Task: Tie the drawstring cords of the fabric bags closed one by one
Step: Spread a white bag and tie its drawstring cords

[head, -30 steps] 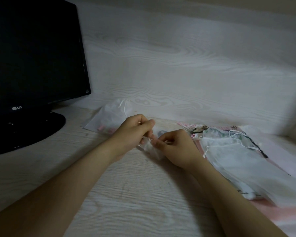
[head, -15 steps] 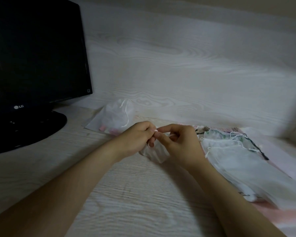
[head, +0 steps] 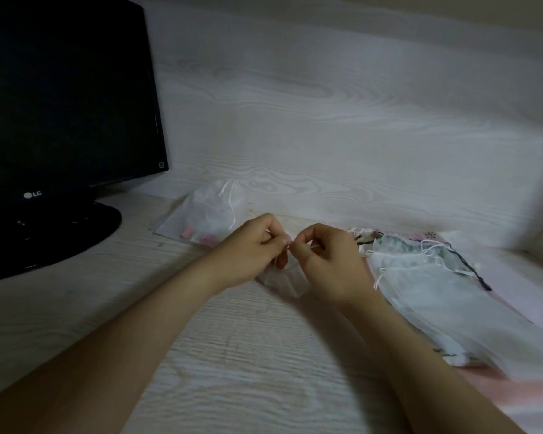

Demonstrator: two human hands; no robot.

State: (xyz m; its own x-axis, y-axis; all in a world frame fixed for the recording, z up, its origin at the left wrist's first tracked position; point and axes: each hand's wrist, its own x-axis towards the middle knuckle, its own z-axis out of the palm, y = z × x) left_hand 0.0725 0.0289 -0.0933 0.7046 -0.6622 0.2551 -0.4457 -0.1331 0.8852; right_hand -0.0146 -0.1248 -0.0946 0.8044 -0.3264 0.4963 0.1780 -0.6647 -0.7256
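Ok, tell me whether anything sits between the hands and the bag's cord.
Nothing visible does. The left hand and right hand both pinch the cord above the small white bag between them.

The desk [head: 248, 355] and the back panel [head: 326, 120] are pale, whitish wood grain, and the monitor [head: 60, 104] at the left edge is black with a light grey logo. The sheer bag [head: 207, 214] at the back edge is white with pink bits [head: 198, 236] inside, and the small bag [head: 284, 280] mid-desk is plain white. At the right edge, the pile of bags [head: 436, 296] is translucent white with white cords [head: 433, 249] and one dark cord [head: 464, 264], on a pink cloth [head: 514, 399].
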